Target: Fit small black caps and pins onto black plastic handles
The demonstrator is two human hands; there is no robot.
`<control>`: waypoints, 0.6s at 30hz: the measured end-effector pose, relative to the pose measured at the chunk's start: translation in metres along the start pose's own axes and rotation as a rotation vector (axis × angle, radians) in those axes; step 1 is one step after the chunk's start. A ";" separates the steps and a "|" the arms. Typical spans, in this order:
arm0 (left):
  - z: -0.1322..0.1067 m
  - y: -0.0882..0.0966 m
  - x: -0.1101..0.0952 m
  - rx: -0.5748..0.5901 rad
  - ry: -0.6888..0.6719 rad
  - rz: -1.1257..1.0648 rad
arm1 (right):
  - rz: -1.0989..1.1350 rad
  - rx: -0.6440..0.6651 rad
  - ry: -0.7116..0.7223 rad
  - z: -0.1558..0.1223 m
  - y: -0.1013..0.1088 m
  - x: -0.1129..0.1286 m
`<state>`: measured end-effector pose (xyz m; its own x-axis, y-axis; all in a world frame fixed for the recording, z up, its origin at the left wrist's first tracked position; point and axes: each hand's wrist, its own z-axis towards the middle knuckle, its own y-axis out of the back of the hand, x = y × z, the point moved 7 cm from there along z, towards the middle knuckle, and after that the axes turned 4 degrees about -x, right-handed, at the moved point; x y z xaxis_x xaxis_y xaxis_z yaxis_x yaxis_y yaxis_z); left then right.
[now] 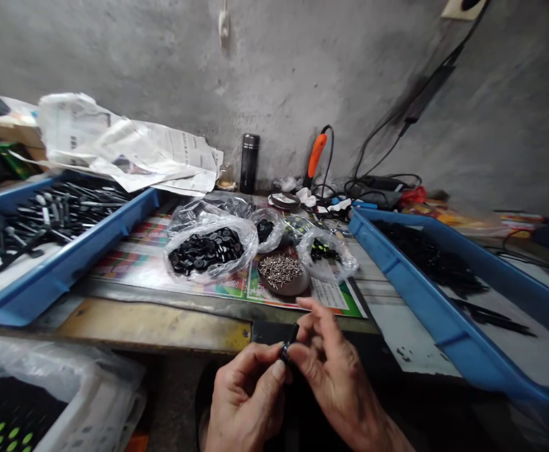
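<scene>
A small, slim black part (295, 334) is held in front of the bench edge, its far end pointing up and away. My left hand (248, 395) pinches its near end between thumb and fingers. My right hand (333, 370) has its thumb and bent fingers closed at the same part, with the index finger raised. The fingers cover most of it, so its exact kind is not clear. Just beyond the hands is a round dish (297, 287) heaped with small metal pins or screws (280, 269).
Plastic bags hold black round parts (211, 250) and black-and-green parts (324, 249). Blue trays with long black pieces flank the bench, one left (100, 243), one right (415, 300). A white basket (88, 402) stands low left. Behind are a black flask (250, 163) and an orange-handled tool (317, 156).
</scene>
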<state>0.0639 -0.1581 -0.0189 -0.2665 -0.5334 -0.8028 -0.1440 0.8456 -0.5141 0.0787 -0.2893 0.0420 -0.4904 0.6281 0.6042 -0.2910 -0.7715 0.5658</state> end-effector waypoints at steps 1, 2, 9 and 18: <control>0.000 0.000 -0.001 -0.003 0.000 -0.007 | 0.023 -0.038 -0.011 0.000 0.002 -0.001; -0.001 -0.001 -0.001 -0.004 0.001 -0.010 | 0.036 -0.046 -0.020 -0.001 0.002 -0.001; -0.002 -0.003 -0.002 0.003 -0.008 -0.014 | 0.030 -0.088 0.015 0.000 0.004 0.001; -0.006 -0.003 0.004 -0.012 0.066 -0.029 | -0.070 -0.111 0.213 -0.010 0.001 0.023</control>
<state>0.0576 -0.1626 -0.0191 -0.3244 -0.5554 -0.7657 -0.1642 0.8302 -0.5327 0.0589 -0.2764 0.0506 -0.6244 0.6538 0.4275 -0.4131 -0.7408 0.5296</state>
